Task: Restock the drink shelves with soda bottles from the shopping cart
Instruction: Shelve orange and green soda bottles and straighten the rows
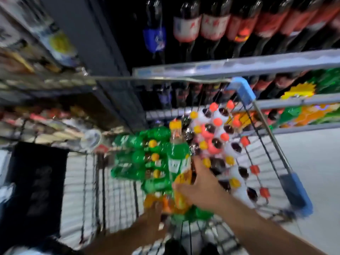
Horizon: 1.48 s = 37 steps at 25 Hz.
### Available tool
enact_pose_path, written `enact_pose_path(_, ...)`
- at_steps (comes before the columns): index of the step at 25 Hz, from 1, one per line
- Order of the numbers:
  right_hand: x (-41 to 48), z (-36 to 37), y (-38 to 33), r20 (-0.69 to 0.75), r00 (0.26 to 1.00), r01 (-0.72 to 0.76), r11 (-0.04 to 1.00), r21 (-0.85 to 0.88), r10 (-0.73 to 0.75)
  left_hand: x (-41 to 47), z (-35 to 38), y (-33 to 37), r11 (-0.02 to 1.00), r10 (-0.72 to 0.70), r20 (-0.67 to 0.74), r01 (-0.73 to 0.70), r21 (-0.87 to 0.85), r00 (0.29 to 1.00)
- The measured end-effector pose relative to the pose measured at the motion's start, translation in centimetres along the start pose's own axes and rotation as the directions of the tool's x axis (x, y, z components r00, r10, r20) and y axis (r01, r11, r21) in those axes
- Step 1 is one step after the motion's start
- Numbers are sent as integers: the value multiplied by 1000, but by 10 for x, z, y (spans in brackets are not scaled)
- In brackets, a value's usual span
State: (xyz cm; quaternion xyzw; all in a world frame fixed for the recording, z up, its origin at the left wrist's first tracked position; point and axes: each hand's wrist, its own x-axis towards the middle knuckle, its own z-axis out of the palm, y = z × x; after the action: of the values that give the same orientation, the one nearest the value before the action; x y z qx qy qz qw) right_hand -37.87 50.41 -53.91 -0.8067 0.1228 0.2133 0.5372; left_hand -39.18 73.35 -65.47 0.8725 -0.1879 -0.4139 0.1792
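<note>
Head: cart [245,93] packed with bottles [214,144] (blurred); right grip [199,184] clasps green bottle [177,153], left grip [152,217] unclear.

A single wide-angle camera, worn on the head, looked steeply down into the shopping cart [243,92] at close range. It faced forward toward the drink shelves [239,66] just beyond. The picture was blurred.

Blurred packaged goods [36,111] crowd a wire rack [55,83] at nine o'clock, a grey upright post [88,34] rises toward eleven, a dark crate-like block [36,181] sits at eight, too smeared to name, while a yellow starburst sign [299,91] shows at two and pale floor [312,162] spreads at four.
</note>
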Motion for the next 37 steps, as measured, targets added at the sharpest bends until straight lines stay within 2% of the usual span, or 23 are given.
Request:
enact_pose_path(1, 11, -3, 9, -27, 999, 39, 999, -6, -39, 25, 4, -7, 989, -45, 0, 44, -140, 999)
enact_pose_path(4, 17, -9, 23, -58, 997, 60, 994, 91, -55, 27, 32, -17, 980, -187, -9, 188, 62, 982)
enact_pose_path(5, 18, -11, 23, -73, 995, 76, 991, 107, -69, 28, 36, -21, 975, -177, -69, 184, 124, 982)
enact_pose_path(7, 18, -13, 23, -78, 994, 83, 993, 83, -77, 34, 44, -18, 967, -116, -146, 145, 208, 983)
enact_pose_path(9, 16, -11, 23, -64, 994, 91, 993, 81, -86, 43, 45, -22, 973, -57, -199, 99, 208, 978)
enact_pose_path(13, 15, -11, 25, -62, 995, 85, 993, 77, -80, 37, 40, -21, 975, 6, -154, 28, 219, 988)
enact_pose_path(18, 4, -18, 16, -161, 984, 106, 981, 161, -80, 11, 2, -12, 967, 233, -239, -198, 162, 943)
enact_pose_path(20, -5, -26, 8, -208, 973, 139, 973, 186, -99, -7, -15, -11, 969, 204, -237, -161, 188, 950)
enact_pose_path(22, -17, -35, -2, -233, 966, 162, 968, 192, -116, -24, -33, -8, 986, 130, -290, -93, 141, 948)
enact_pose_path(25, -36, -51, -22, -244, 956, 213, 960, 183, -165, -53, -67, 15, 993, 0, -427, -52, -110, 904)
enact_pose_path(28, -55, -70, -50, -261, 938, 277, 947, 161, -230, -79, -105, 52, 922, -67, -558, -163, -352, 827)
enact_pose_path(31, -80, -92, -79, -296, 912, 334, 932, 140, -283, -102, -142, 99, 773, -56, -614, -356, -526, 787)
enact_pose_path(34, -109, -116, -105, -345, 877, 394, 912, 114, -335, -124, -174, 151, 625, 7, -665, -523, -580, 746)
enact_pose_path(37, -138, -145, -128, -411, 834, 445, 889, 106, -368, -144, -200, 202, 508, 60, -680, -609, -609, 731)
